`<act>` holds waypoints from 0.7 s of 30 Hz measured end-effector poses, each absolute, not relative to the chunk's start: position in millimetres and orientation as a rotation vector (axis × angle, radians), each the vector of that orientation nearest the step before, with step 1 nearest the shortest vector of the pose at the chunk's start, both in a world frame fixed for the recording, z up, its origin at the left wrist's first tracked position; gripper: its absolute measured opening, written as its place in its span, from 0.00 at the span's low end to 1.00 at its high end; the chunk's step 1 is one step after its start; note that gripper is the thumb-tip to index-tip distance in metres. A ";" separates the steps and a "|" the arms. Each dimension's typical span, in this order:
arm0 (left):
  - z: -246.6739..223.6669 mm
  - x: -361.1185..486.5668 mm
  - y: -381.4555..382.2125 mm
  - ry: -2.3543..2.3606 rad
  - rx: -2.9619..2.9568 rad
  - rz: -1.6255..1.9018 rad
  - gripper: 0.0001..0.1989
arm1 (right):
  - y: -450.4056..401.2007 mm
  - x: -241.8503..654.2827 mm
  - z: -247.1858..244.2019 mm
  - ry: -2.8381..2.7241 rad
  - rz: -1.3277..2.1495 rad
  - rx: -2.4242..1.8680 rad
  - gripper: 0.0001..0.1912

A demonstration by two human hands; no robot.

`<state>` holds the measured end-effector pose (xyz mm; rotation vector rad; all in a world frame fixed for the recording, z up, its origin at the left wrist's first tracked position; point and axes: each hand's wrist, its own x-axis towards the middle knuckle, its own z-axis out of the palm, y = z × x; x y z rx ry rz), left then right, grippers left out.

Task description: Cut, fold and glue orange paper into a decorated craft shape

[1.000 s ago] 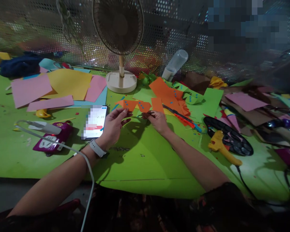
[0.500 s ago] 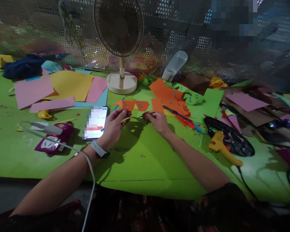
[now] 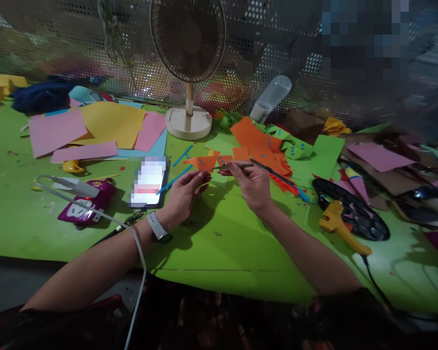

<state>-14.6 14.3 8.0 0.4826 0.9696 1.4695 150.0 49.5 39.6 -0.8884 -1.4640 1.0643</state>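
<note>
My left hand (image 3: 184,198), with a grey watch at its wrist, has thumb and fingers pinched together; anything between them is too small to make out. In my right hand (image 3: 253,187) is a thin dark pointed tool (image 3: 241,166), its tip pointing left toward my left fingertips. Just behind both hands lie orange paper pieces (image 3: 206,163) with small blue dots. Thin blue strips (image 3: 175,180) lie left of them, one reaching over the phone (image 3: 149,182). A larger orange sheet (image 3: 253,137) rests farther back.
A fan (image 3: 189,124) and a clear bottle (image 3: 275,95) stand at the back. On the right are a yellow glue gun (image 3: 341,228) and a black palette (image 3: 372,218). A purple power strip (image 3: 91,204) sits left, its white cable (image 3: 140,262) crossing my left forearm.
My right hand has turned, and the dark tool now shows clearly in its fingers. The camera view has shifted slightly, moving the scene to the right. My left hand stays pinched.
</note>
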 end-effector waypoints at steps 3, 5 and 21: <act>5.8 -11.5 12.0 0.963 0.465 1.451 0.07 | 52.2 149.7 35.4 -1.461 1.043 -0.918 0.16; 3.7 -11.2 11.7 0.965 0.465 1.446 0.07 | 53.2 149.4 33.0 -1.455 1.048 -0.922 0.16; 7.4 -7.9 7.8 0.931 0.384 1.405 0.10 | 50.1 145.3 29.7 -1.420 1.071 -0.831 0.15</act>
